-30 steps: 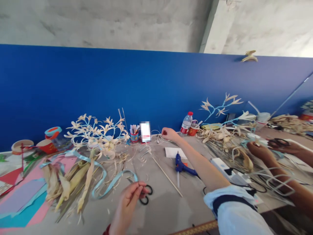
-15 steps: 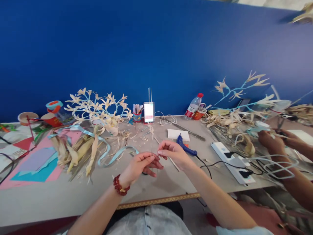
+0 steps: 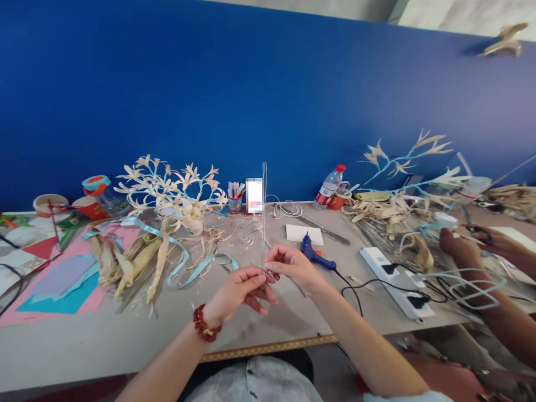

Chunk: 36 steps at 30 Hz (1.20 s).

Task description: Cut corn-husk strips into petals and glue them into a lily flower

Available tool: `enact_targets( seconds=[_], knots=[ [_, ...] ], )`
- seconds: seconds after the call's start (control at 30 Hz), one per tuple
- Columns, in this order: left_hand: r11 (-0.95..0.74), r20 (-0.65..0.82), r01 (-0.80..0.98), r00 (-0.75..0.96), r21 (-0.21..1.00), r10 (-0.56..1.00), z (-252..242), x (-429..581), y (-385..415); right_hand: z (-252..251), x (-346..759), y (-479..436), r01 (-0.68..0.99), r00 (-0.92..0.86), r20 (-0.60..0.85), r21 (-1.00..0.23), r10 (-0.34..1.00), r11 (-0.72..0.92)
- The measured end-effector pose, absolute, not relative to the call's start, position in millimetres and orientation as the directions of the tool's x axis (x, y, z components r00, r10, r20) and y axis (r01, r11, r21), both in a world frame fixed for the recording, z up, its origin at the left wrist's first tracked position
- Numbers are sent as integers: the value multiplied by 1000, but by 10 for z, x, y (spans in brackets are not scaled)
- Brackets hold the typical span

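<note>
My left hand (image 3: pixel 240 290) and my right hand (image 3: pixel 293 267) meet above the front middle of the grey table (image 3: pixel 268 326). Both pinch the lower end of thin upright wires (image 3: pixel 263 212), which stand straight up between my fingertips. A red bead bracelet (image 3: pixel 204 324) circles my left wrist. A blue glue gun (image 3: pixel 315 254) lies just right of my right hand, a white card (image 3: pixel 305 234) behind it. A light blue ribbon (image 3: pixel 196 268) curls on the table left of my left hand.
Dried husks (image 3: pixel 134 262) and coloured paper (image 3: pixel 58 279) lie at left. White husk flower branches (image 3: pixel 167 187) stand behind. A water bottle (image 3: pixel 329 187), pen cup (image 3: pixel 235 200) and power strip (image 3: pixel 396 282) are on the table. Another person's hands (image 3: pixel 464 248) work with scissors at right.
My right hand came back from the far side of the table with the wires. My left hand left the scissors and joined it; the wires now stand higher.
</note>
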State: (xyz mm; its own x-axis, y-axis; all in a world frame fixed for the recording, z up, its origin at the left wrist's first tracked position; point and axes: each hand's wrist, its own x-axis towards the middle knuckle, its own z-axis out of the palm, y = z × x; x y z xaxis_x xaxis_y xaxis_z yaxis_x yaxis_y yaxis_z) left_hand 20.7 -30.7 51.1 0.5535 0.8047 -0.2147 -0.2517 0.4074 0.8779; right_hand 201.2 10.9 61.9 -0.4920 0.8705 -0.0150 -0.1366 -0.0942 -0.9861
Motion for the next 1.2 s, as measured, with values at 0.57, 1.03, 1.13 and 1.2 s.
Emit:
enact_targets(
  seconds=[0.57, 1.03, 1.13, 1.2],
  knots=[
    [362, -191, -241, 529, 901, 827, 502, 211, -307, 632, 1979, 113, -166, -495, -14, -980, 869, -110],
    [170, -135, -81, 331, 982, 934, 229, 82, -306, 824, 2679, 670, 676, -234, 47, -710, 971, 197],
    [169, -134, -85, 317, 982, 939, 212, 50, -346, 807, 2890, 1001, 840, -155, 17, -524, 988, 141],
    [164, -128, -90, 311, 982, 942, 204, 46, -364, 688, 2861, 1144, 889, -181, -61, -436, 982, 137]
  ],
)
